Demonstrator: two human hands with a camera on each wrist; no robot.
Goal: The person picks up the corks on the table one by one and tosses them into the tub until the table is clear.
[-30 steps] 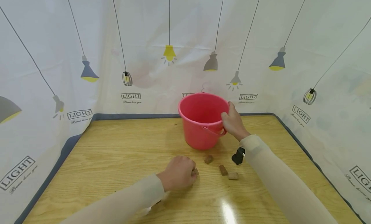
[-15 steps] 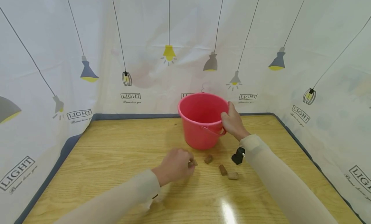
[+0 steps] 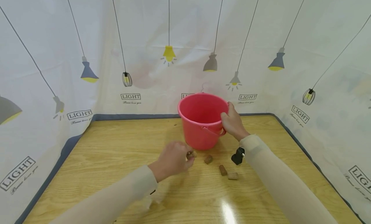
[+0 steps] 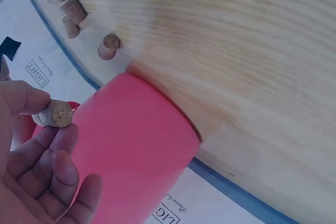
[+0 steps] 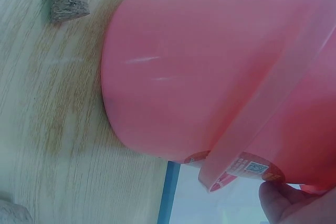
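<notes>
My left hand (image 3: 174,158) pinches a cork (image 4: 56,115) between thumb and forefinger, just in front of the pink bucket (image 3: 200,135). In the left wrist view its other fingers are loosely bent. With my right hand (image 3: 234,121) I grip the bucket's rim on the right side, thumb over the edge. The bucket stands upright on the table, its handle (image 3: 213,131) hanging down against the wall. Three loose corks lie in front of it: one near its base (image 3: 208,159), a darker cork (image 3: 223,170) and a paler cork (image 3: 233,175). The bucket's bottom inside is hidden.
The wooden table (image 3: 121,143) is ringed by a white curtain (image 3: 145,56) printed with lamps, its dark blue hem (image 3: 133,116) along the table edges. A small black object (image 3: 238,155) shows beside my right sleeve (image 3: 269,169).
My left hand has lifted the cork off the table and carried it away from me, toward the bucket. The right hand and the bucket have stayed put.
</notes>
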